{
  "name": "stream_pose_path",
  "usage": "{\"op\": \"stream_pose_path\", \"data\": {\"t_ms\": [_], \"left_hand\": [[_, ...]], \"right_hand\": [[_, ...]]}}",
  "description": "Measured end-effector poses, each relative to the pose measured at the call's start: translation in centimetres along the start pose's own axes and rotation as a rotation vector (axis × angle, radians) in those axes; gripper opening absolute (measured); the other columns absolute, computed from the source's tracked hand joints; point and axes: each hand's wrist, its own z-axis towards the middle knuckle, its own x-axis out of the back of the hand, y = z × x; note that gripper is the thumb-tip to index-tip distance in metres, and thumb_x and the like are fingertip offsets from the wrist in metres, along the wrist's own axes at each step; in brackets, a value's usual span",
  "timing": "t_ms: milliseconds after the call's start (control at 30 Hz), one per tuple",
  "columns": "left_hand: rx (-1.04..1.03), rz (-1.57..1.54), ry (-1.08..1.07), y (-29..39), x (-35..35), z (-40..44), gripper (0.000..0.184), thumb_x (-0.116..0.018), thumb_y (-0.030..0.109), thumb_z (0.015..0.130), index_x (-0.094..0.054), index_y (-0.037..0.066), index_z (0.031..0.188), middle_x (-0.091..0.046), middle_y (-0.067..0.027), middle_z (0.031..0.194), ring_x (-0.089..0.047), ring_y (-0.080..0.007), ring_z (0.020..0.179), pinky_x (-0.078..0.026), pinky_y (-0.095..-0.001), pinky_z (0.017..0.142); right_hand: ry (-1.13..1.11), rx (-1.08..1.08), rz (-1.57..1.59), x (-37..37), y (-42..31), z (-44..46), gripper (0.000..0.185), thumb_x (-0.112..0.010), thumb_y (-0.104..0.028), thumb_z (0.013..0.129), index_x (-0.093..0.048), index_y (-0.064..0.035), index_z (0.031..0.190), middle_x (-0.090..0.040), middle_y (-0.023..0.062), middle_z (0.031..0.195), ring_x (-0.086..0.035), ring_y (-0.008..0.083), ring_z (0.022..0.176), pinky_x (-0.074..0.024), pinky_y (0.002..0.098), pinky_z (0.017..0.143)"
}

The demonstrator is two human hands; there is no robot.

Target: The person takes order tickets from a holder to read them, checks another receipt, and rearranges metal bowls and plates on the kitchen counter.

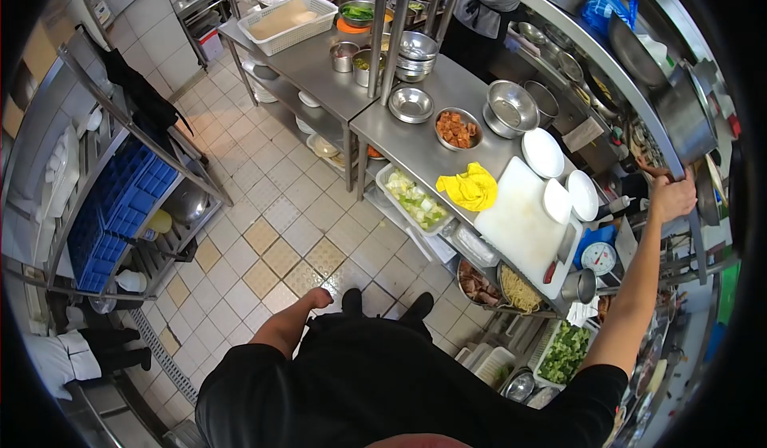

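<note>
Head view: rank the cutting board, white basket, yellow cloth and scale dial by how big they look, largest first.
1. Cutting board
2. White basket
3. Yellow cloth
4. Scale dial

Apparent size only: the basket stands farther from the camera, so its true rank against the board is unsure.

The shelf edge (pixel 658 120) at upper right is grey, the cloth (pixel 470 187) right of centre yellow, the crates (pixel 132 184) at left blue.

Metal tbl (pixel 409 149) w/ wht cutting bd (pixel 519 218), yel cloth (pixel 469 187), metal bowls (pixel 411 105).
</note>
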Motion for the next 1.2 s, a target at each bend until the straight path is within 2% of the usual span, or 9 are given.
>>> {"op": "stream_pose_path", "data": {"t_ms": [100,200,300,500,700,833,1033,1133,1200], "left_hand": [[0.048,-0.087,0.045,-0.4,-1.2,0.3,0.03,-0.042,0.02,0.076,-0.061,0.016,0.098,-0.059,-0.0096,0.099,-0.055,-0.026,0.093,-0.045,-0.0352,0.079],[0.098,-0.206,0.079,-0.6,-1.7,0.4,0.028,-0.042,0.023,0.076,-0.062,0.008,0.088,-0.059,-0.0142,0.096,-0.055,-0.0305,0.091,-0.045,-0.0374,0.08],[0.104,-0.179,-0.054,1.0,2.1,-1.4,0.031,-0.041,0.028,0.078,-0.062,0.009,0.092,-0.058,-0.0144,0.098,-0.055,-0.0302,0.093,-0.044,-0.0372,0.082],[0.413,-0.598,-0.044,3.7,6.4,-3.8,0.034,-0.042,0.031,0.076,-0.061,0.009,0.092,-0.058,-0.0149,0.098,-0.054,-0.0303,0.093,-0.043,-0.0382,0.081],[0.36,-0.599,-0.029,2.9,5.4,-3.0,0.032,-0.042,0.027,0.076,-0.061,0.008,0.092,-0.057,-0.0155,0.098,-0.054,-0.0301,0.093,-0.044,-0.038,0.081],[0.271,-0.57,0.004,1.1,2.3,-1.5,0.036,-0.049,0.031,0.075,-0.057,0.011,0.105,-0.058,-0.0123,0.096,-0.059,-0.0272,0.076,-0.052,-0.0385,0.052],[0.246,-0.468,-0.174,0.7,2.2,-0.9,0.038,-0.045,0.026,0.079,-0.051,0.012,0.114,-0.048,-0.0116,0.116,-0.054,-0.0285,0.095,-0.054,-0.0389,0.059],[0.345,-0.59,0.028,2.0,3.3,-2.5,0.032,-0.043,0.028,0.076,-0.062,0.006,0.091,-0.057,-0.0159,0.1,-0.053,-0.0309,0.095,-0.043,-0.0372,0.082],[0.243,-0.451,0.029,1.6,3.1,-2.5,0.033,-0.042,0.028,0.077,-0.062,0.006,0.091,-0.057,-0.0159,0.1,-0.053,-0.0309,0.095,-0.043,-0.0375,0.082]], "right_hand": [[0.021,0.002,-0.009,-0.1,-0.1,-0.1,0.042,-0.055,-0.023,0.064,-0.049,-0.0163,0.105,-0.052,0.004,0.1,-0.048,0.025,0.098,-0.0302,0.0441,0.092],[0.024,0.004,-0.028,0.2,-0.3,-0.1,0.042,-0.056,-0.023,0.064,-0.049,-0.0157,0.104,-0.052,0.0044,0.1,-0.048,0.0247,0.098,-0.0305,0.0445,0.092],[-0.024,0.002,-0.022,0.9,-0.5,0.1,0.042,-0.056,-0.022,0.063,-0.049,-0.015,0.104,-0.053,0.0044,0.099,-0.049,0.0245,0.097,-0.0305,0.045,0.092],[0.046,0.043,0.002,0.4,-0.2,0.1,0.044,-0.057,-0.022,0.062,-0.05,-0.0145,0.105,-0.053,0.0044,0.097,-0.049,0.024,0.096,-0.0302,0.0454,0.093],[0.011,0.024,-0.014,0.4,-0.2,0.1,0.042,-0.057,-0.024,0.062,-0.051,-0.0157,0.103,-0.053,0.0039,0.098,-0.049,0.0242,0.097,-0.0306,0.0447,0.092],[-0.116,-0.017,-0.046,1.6,-1.0,0.4,0.041,-0.057,-0.025,0.063,-0.051,-0.0157,0.103,-0.053,0.0038,0.098,-0.049,0.0245,0.097,-0.0305,0.0446,0.092],[-0.032,0.023,-0.071,1.5,-1.0,0.4,0.041,-0.058,-0.026,0.062,-0.052,-0.0154,0.101,-0.054,0.0027,0.097,-0.05,0.0236,0.095,-0.0332,0.0437,0.089],[-0.02,0.033,-0.077,2.0,-1.3,0.4,0.04,-0.058,-0.026,0.062,-0.052,-0.0153,0.1,-0.054,0.0023,0.095,-0.05,0.0231,0.094,-0.0342,0.0429,0.088],[0.033,0.051,-0.076,1.4,-1.2,0.2,0.039,-0.057,-0.026,0.062,-0.052,-0.0154,0.099,-0.054,0.0022,0.094,-0.05,0.0229,0.093,-0.0346,0.0424,0.088]]}}
